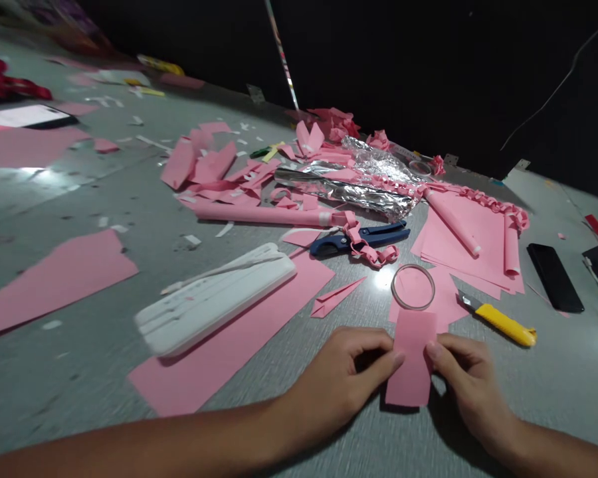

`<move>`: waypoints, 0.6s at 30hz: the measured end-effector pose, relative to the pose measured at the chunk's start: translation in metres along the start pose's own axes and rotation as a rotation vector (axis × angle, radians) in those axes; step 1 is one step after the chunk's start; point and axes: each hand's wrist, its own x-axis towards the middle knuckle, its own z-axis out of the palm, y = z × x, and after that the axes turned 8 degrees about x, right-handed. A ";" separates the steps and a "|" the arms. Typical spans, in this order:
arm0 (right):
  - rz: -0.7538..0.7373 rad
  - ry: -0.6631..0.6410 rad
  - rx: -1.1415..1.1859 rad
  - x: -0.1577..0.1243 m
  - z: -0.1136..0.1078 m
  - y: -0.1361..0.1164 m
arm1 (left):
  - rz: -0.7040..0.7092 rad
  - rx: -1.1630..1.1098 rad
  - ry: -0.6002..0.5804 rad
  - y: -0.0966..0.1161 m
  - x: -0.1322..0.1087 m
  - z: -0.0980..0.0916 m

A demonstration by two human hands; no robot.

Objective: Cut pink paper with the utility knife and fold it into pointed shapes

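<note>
A small rectangular piece of pink paper (411, 368) is held upright by its two long sides, just above the grey table. My left hand (346, 372) pinches its left edge between thumb and fingers. On the opposite edge, my right hand (466, 375) grips it the same way. Right behind the paper lies a thin tape ring (413, 287) on pink sheets. A yellow utility knife (503, 324) with its blade out rests beyond my right hand. A folded pink paper piece (336, 297) lies past my left hand.
Blue-handled scissors (359, 239), a pink paper chain (373, 253) and a white power strip (214, 299) lie ahead. Crumpled foil (349, 182), pink paper rolls (264, 214) and scraps cover the back. A black phone (555, 277) lies right. A dark wall (403, 66) rises behind.
</note>
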 end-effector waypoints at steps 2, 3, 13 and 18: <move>-0.010 0.021 0.014 0.000 -0.001 0.002 | 0.001 0.007 -0.008 0.000 0.000 0.000; -0.013 0.030 0.018 -0.001 -0.001 0.002 | 0.001 0.016 -0.012 0.000 0.000 0.000; -0.024 0.047 0.088 0.000 -0.001 0.004 | 0.034 0.131 -0.075 -0.005 -0.003 0.003; -0.020 -0.010 0.084 0.001 -0.001 0.001 | 0.002 0.079 -0.096 -0.004 -0.002 0.000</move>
